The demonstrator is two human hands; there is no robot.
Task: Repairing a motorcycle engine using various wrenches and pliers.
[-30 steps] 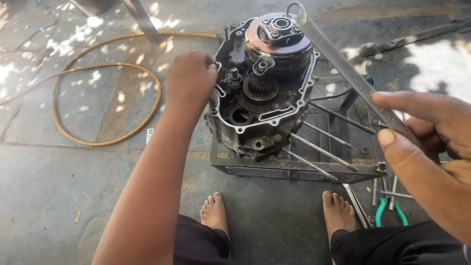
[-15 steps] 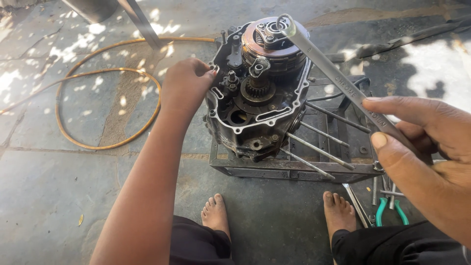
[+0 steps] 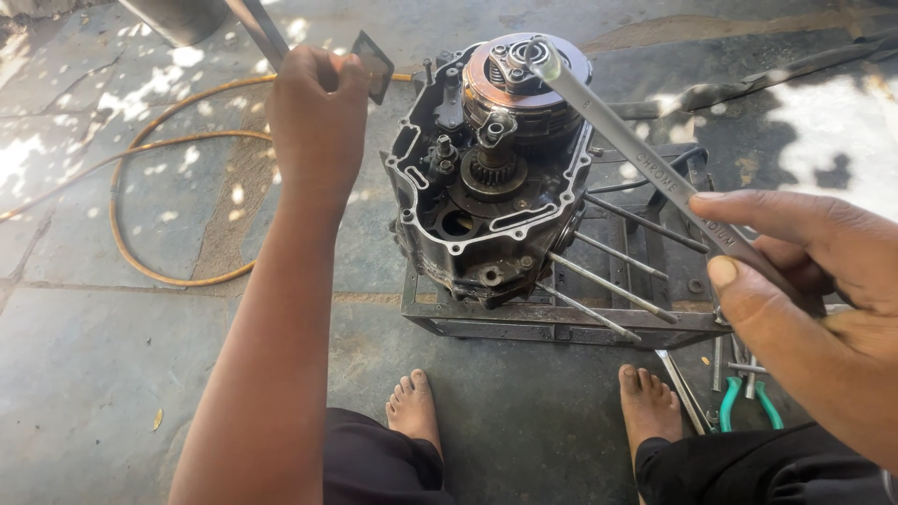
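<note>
Head view, inventory. One engine case (image 3: pixel 486 187), cover off, is seated on one metal stand (image 3: pixel 561 323). One long ring spanner (image 3: pixel 645 159) is gripped by the right hand (image 3: pixel 804 281), its ring set on the clutch (image 3: pixel 524 75) atop the engine. One left hand (image 3: pixel 318 122), left of the engine, is closed on a small dark flat piece (image 3: pixel 374 64). One orange hose (image 3: pixel 159 206) is coiled further left. One green-handled pliers (image 3: pixel 744 397) lies below right. Two bare feet (image 3: pixel 416 402) are planted on a stone-slab floor (image 3: pixel 94 355), sunlit outdoors.

A long silver ring spanner (image 3: pixel 645 164) is held slanted, its ring end set on the clutch bolts at the top of a grimy, uncovered engine crankcase (image 3: pixel 486 187).
</note>
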